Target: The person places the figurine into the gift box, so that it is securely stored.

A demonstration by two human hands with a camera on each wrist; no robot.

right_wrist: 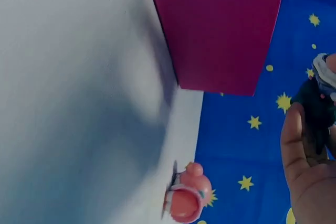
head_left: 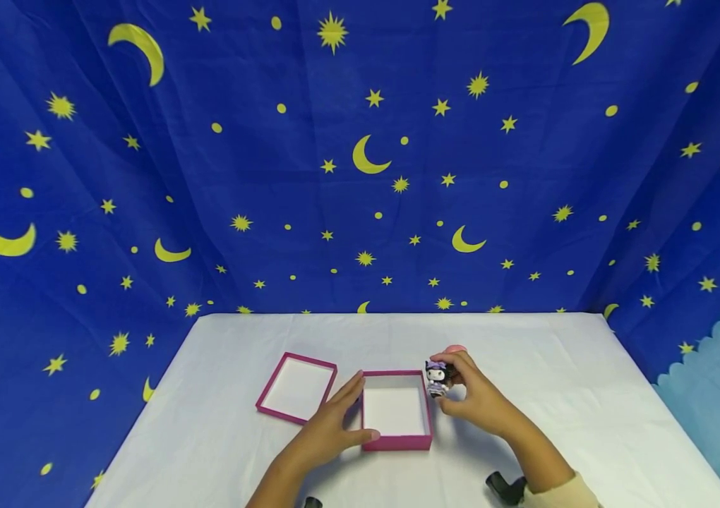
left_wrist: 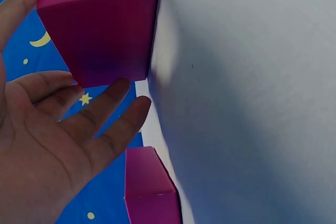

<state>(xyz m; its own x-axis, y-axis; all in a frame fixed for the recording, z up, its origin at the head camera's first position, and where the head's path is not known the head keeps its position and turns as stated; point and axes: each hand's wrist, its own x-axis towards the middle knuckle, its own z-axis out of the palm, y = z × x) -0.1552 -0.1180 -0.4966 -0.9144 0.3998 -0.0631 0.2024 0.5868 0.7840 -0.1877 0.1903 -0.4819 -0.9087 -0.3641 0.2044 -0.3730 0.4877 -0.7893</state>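
Far left: magenta-edged lid [head_left: 297, 388], flat on the bench [head_left: 525, 346], white inside facing up. Probably thin card: light, stiff, easily dented at the edges. Best taken by two opposite sides.

Next: left grip [head_left: 328, 427], digits spread apart, clamped on nothing. Thumb at the near left corner of the magenta box [head_left: 398, 443], fingertips by the far left corner. Judged as steadying contact only.

Centre: box lidless, upright on the bench, white within. Probably card too: light, apt to slide if nudged, walls liable to bow under a hard squeeze. Best braced low, near the corners.

Just beside the right wall of the box: small figurine [head_left: 436, 379], black and white with purple headwear, upright, raised off the bench per right wrist view. Clamped between thumb and fingers of right grip [head_left: 479, 396]. Likely hard plastic: light, rigid, rather smooth, large head perhaps making for top-heaviness, thin parts at some risk in a drop. Best held round the body; exact contact on the rear, cannot tell.

Beyond right grip, partly hidden in head view: pink figure [right_wrist: 191, 195], standing on the bench. Presumably rigid and light, rounded, possibly slippery; best taken by the sides.
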